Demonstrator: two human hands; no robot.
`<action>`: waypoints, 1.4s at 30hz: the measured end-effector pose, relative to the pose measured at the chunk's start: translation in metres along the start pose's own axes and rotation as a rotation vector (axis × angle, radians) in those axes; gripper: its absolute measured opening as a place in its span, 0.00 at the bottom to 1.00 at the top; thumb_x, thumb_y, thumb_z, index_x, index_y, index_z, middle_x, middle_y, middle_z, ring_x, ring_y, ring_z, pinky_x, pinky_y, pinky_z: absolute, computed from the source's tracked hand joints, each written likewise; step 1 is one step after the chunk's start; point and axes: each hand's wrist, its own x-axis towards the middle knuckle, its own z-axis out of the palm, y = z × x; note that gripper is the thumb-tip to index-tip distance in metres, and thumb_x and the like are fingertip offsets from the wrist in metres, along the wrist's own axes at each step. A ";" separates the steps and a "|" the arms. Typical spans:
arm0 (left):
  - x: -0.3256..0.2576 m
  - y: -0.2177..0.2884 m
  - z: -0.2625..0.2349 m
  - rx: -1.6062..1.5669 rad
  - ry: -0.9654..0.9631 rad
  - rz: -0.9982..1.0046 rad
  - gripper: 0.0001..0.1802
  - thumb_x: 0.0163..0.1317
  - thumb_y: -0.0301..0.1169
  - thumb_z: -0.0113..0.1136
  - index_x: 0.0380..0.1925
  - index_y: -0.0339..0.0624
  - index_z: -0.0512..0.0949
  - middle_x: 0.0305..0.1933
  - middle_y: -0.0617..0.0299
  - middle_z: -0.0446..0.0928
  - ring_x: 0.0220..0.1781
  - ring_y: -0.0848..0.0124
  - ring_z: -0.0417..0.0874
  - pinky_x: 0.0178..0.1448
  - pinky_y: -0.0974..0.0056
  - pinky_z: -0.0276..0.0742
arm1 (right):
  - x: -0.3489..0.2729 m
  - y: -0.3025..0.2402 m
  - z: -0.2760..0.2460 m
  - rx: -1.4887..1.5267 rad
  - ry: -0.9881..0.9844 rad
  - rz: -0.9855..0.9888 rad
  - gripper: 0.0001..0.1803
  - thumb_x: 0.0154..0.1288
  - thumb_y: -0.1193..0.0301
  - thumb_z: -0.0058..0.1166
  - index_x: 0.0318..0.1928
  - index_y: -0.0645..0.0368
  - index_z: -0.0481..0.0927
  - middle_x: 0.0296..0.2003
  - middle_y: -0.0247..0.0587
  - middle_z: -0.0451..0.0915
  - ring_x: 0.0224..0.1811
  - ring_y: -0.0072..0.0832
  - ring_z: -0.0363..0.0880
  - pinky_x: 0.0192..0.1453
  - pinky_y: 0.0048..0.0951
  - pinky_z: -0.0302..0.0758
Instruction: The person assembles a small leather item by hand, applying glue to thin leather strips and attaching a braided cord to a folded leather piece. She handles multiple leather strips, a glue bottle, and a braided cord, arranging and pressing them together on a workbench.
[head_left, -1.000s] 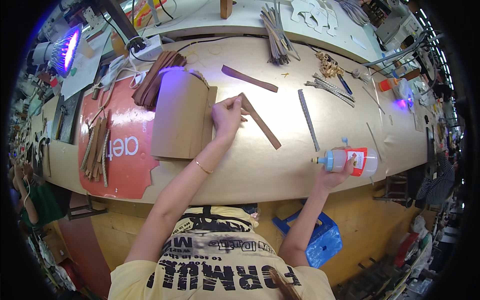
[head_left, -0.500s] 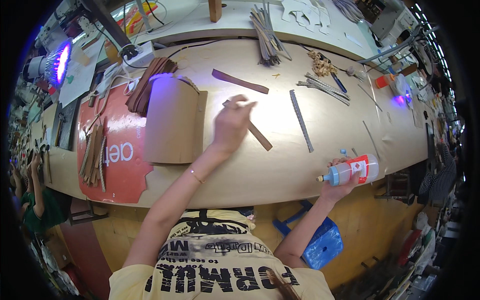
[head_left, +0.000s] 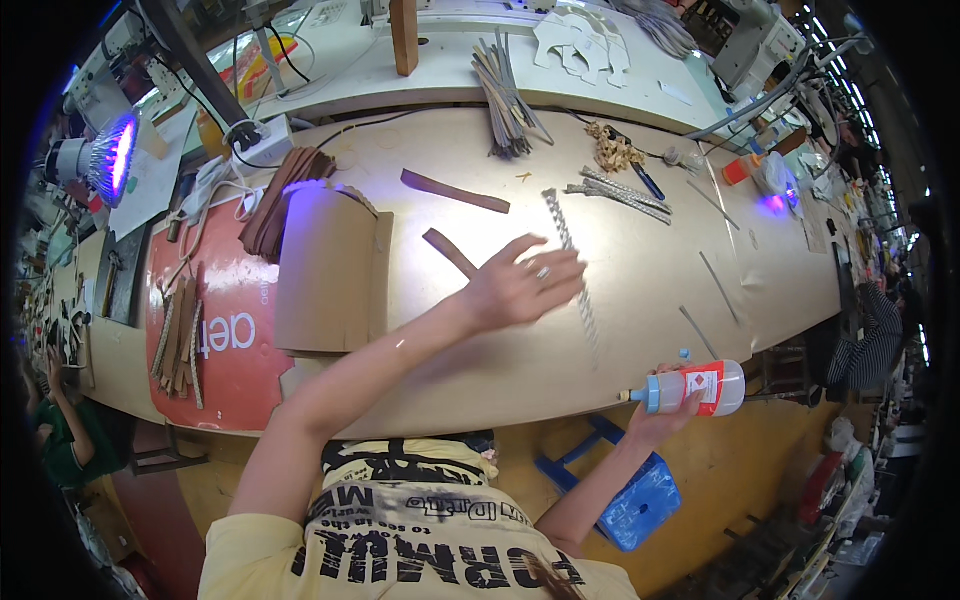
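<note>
Passing behind the fingers of the left hand (head_left: 522, 290), one grey braided strip (head_left: 561, 222), blurred toward the near end; fingers loosely extended, cannot tell whether gripping. Clasped in the right hand (head_left: 660, 418), one clear bottle (head_left: 732, 388) with a blue top. Left of the braided strip, two brown strips (head_left: 455, 192), one partly covered by the left hand. Beneath, a glossy gold-brown tabletop (head_left: 480, 385); past the near edge, one blue stool (head_left: 642, 505) on a yellow floor (head_left: 755, 500).

Pale yellow, black-lettered T-shirt (head_left: 400, 528), ring (head_left: 543, 272), thin bracelet (head_left: 400, 344)
</note>
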 end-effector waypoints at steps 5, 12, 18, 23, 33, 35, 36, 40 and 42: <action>-0.024 0.041 -0.094 -0.417 0.224 -0.731 0.09 0.58 0.21 0.64 0.40 0.39 0.80 0.42 0.59 0.83 0.44 0.70 0.85 0.52 0.65 0.78 | -0.001 0.013 0.033 0.073 -0.170 0.099 0.28 0.68 0.47 0.48 0.52 0.60 0.70 0.40 0.37 0.74 0.38 0.29 0.70 0.42 0.30 0.67; -0.059 0.059 -0.089 -1.332 0.163 -1.658 0.23 0.64 0.24 0.62 0.55 0.30 0.66 0.36 0.57 0.82 0.38 0.75 0.82 0.46 0.70 0.79 | -0.009 0.031 0.076 0.028 -0.111 0.129 0.31 0.69 0.44 0.47 0.53 0.61 0.70 0.43 0.39 0.75 0.41 0.32 0.73 0.47 0.33 0.70; -0.089 0.032 -0.057 -1.013 0.212 -1.683 0.23 0.63 0.23 0.62 0.55 0.28 0.66 0.36 0.54 0.82 0.37 0.71 0.86 0.39 0.73 0.81 | -0.026 0.028 0.067 0.006 -0.093 0.159 0.31 0.71 0.45 0.47 0.56 0.61 0.69 0.44 0.39 0.75 0.42 0.32 0.74 0.46 0.32 0.72; -0.097 -0.011 -0.052 -0.859 0.361 -1.669 0.26 0.62 0.26 0.64 0.56 0.28 0.66 0.36 0.54 0.82 0.35 0.70 0.86 0.35 0.71 0.83 | -0.028 0.030 0.072 -0.054 -0.089 0.177 0.31 0.71 0.47 0.48 0.59 0.60 0.66 0.47 0.39 0.76 0.44 0.32 0.75 0.49 0.31 0.73; -0.105 0.040 -0.070 -0.914 -0.217 -1.559 0.26 0.61 0.22 0.63 0.58 0.30 0.66 0.33 0.57 0.81 0.31 0.73 0.83 0.39 0.69 0.82 | -0.023 0.048 0.079 -0.365 -0.220 0.032 0.42 0.68 0.40 0.48 0.66 0.63 0.60 0.59 0.44 0.70 0.59 0.36 0.72 0.63 0.37 0.70; -0.108 0.058 -0.079 -0.739 -0.282 -1.470 0.27 0.59 0.22 0.65 0.58 0.35 0.68 0.35 0.52 0.80 0.24 0.72 0.82 0.34 0.68 0.80 | -0.032 0.050 0.083 -0.408 -0.222 0.043 0.44 0.63 0.43 0.58 0.65 0.65 0.61 0.57 0.45 0.71 0.58 0.33 0.72 0.64 0.38 0.69; -0.109 0.062 -0.082 -0.622 -0.325 -1.404 0.26 0.59 0.23 0.65 0.57 0.36 0.69 0.38 0.52 0.80 0.26 0.70 0.82 0.35 0.67 0.79 | -0.037 0.052 0.088 -0.425 -0.182 0.061 0.45 0.61 0.45 0.62 0.64 0.65 0.61 0.55 0.46 0.72 0.58 0.32 0.71 0.64 0.38 0.68; -0.116 0.063 -0.090 -0.249 -0.466 -1.062 0.23 0.59 0.29 0.66 0.54 0.42 0.74 0.51 0.54 0.76 0.40 0.63 0.82 0.44 0.60 0.77 | -0.042 0.059 0.120 -0.504 -0.323 0.089 0.39 0.55 0.63 0.72 0.61 0.66 0.66 0.55 0.47 0.73 0.53 0.31 0.74 0.58 0.33 0.73; -0.118 0.053 -0.087 -0.140 -0.470 -0.880 0.20 0.60 0.32 0.65 0.53 0.44 0.76 0.56 0.56 0.74 0.50 0.60 0.79 0.52 0.56 0.75 | -0.042 0.065 0.144 -0.478 -0.337 0.005 0.33 0.53 0.65 0.73 0.55 0.67 0.72 0.50 0.45 0.77 0.48 0.29 0.77 0.53 0.31 0.75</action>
